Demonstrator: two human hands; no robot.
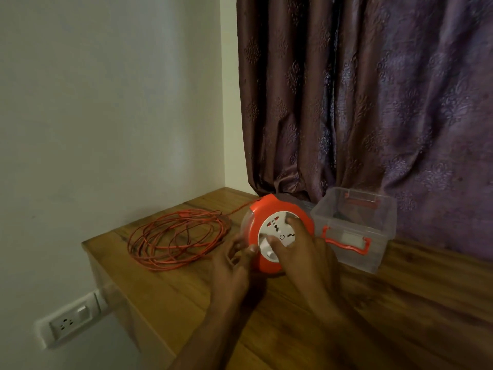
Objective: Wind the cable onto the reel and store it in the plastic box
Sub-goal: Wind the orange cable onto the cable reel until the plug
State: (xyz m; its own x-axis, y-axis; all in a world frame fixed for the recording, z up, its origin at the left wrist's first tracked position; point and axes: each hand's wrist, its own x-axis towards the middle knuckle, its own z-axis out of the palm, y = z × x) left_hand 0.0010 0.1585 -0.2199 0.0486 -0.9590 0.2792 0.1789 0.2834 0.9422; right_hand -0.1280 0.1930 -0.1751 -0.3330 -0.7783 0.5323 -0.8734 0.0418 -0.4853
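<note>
Both hands are holding the orange reel (266,217) on the worktop (293,316). Left hand (234,265) fingers are curling on its left edge; right hand (301,252) fingers are spreading over its white face. Cable (173,236) is lying loose, coiled left of it. Plastic box (373,217) is sitting open just right.

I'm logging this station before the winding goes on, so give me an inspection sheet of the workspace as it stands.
Surface: wooden table, set into a wall corner.
Job's things: orange reel, tilted with its white socket face toward the camera; clear plastic box beside it, open, orange handle in front.
Clutter: nothing seen.
Hands: left hand grips the reel's left edge; right hand rests fingers on the socket face.
Cables: orange cable in loose coils on the table, running to the reel.
Surroundings: purple curtain, white wall, wall socket below the table.
</note>
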